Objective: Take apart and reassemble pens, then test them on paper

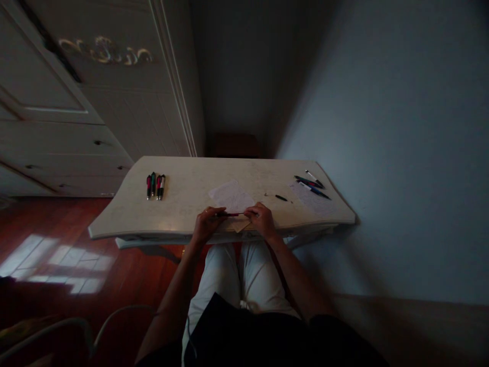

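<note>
Held level over the table's front edge is a dark red pen [231, 214]. My left hand [207, 223] is closed around its left end. The fingers of my right hand [262, 219] pinch the thin right end; whether that is a tip or a refill is too small to tell. Just beyond my hands lies a sheet of paper [231, 194], and a tan piece of paper [241, 225] shows under them at the edge. A short black pen part [281, 198] rests to the right of the sheet, with tiny bits near it.
Several thick pens [154, 185] stand in a row on the left of the white table [183, 176]. To the right, several slimmer pens [311, 187] lie partly on another paper [323, 205]. A wall [401, 153] borders the right side, and a white cabinet [141, 112] rises behind left.
</note>
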